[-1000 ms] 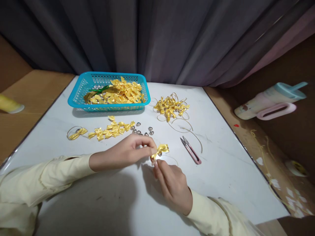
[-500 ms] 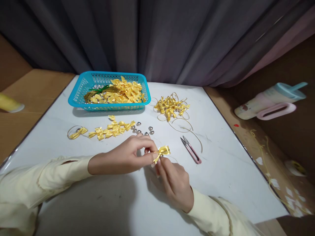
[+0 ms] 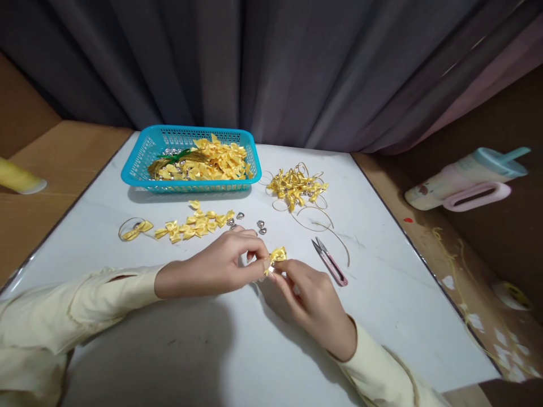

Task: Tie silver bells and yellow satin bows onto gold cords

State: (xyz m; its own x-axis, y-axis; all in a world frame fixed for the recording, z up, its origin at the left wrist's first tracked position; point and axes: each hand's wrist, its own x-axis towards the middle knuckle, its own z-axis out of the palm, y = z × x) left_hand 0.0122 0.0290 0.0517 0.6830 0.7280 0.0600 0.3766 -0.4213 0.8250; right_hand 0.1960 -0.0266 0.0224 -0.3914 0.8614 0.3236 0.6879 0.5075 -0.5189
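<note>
A yellow ribbon bow [image 3: 278, 254] is pinched between my two hands above the white tabletop. My left hand [image 3: 231, 261] is closed on its left side, thumb against forefinger. From the right, my right hand [image 3: 316, 294] grips at the bow's lower edge, where a small silvery bit shows; fingers partly hide it. Silver bells [image 3: 261, 227] lie just beyond my left hand. Loose yellow bows [image 3: 199, 223] are spread behind it, and a bow with a looped cord [image 3: 138, 228] sits further left. Pink-handled thread snips [image 3: 330, 262] rest to the right of my hands.
A blue basket [image 3: 190, 186] at the back holds yellow bows, bells and a bundle of gold cords. Beside it lies a pile of corded bows [image 3: 297, 186]. A tumbler [image 3: 464, 178] stands off the right edge, and a yellow roll [image 3: 19, 176] lies at far left.
My right hand has shifted slightly right and up, its fingers now at the bow's right lower edge. The bow has turned a little and moved slightly left. My left hand still pinches it.
</note>
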